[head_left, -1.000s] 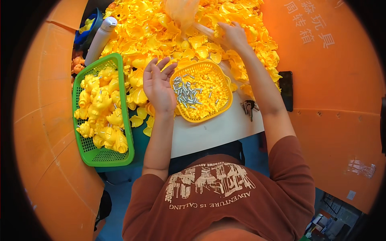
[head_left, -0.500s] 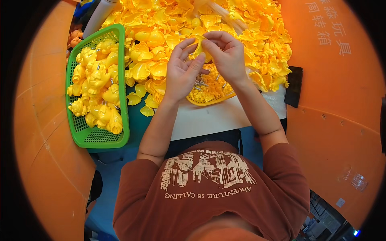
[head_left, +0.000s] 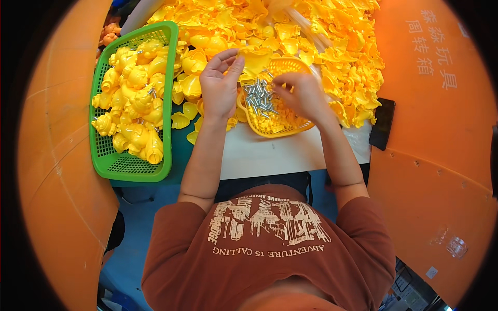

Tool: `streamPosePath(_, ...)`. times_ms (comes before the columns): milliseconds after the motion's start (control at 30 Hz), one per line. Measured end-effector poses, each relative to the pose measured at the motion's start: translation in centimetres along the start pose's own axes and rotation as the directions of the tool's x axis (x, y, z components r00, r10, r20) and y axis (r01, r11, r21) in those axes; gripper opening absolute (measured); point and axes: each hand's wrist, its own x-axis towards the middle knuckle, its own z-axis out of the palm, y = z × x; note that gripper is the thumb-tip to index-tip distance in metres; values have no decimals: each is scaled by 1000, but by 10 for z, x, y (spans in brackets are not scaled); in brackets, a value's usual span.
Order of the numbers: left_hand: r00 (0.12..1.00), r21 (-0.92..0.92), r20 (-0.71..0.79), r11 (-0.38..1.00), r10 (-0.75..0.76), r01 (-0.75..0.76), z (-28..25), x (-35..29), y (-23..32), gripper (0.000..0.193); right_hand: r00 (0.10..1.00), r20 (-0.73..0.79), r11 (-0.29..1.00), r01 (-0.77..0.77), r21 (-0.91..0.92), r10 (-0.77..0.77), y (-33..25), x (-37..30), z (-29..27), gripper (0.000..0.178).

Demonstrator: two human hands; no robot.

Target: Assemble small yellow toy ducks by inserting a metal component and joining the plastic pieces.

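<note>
The yellow shell (head_left: 255,59) is up in the air by the back left edge of the small yellow basket (head_left: 276,135). I see the left hand (head_left: 220,85) pinching it between thumb and fingers. It looks like just one thin piece, with nothing joined to it that I can see, so I think this one is only getting started.

The right hand (head_left: 302,96) dips over the basket with its fingers close together. I can't tell from here if there is something in them. Under it are shiny metal bits (head_left: 260,97) and tiny yellow bits (head_left: 288,123), with plenty of both left.

Over on the left, a green basket (head_left: 167,103) holds a good pile of yellow toy figures (head_left: 137,98). Some have metal bits poking out, so I guess those are done. At the back, a great big heap of loose shells (head_left: 345,65) covers the table, so I'd say most of the work is left.
</note>
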Motion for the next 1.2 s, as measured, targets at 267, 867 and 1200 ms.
streamPosePath(267,1000,26,-23,1000,-10,10,2,-1,-1,21,941,328,919,60,-390,78,-3,1,7,22)
streamPosePath(867,993,219,27,969,115,-118,12,-16,9,20,982,-133,885,182,428,-138,-30,29,-15,14)
streamPosePath(1200,996,213,80,977,-38,20,7,-14,10,17,971,-71,821,233,521,-230,-28,33,-15,14)
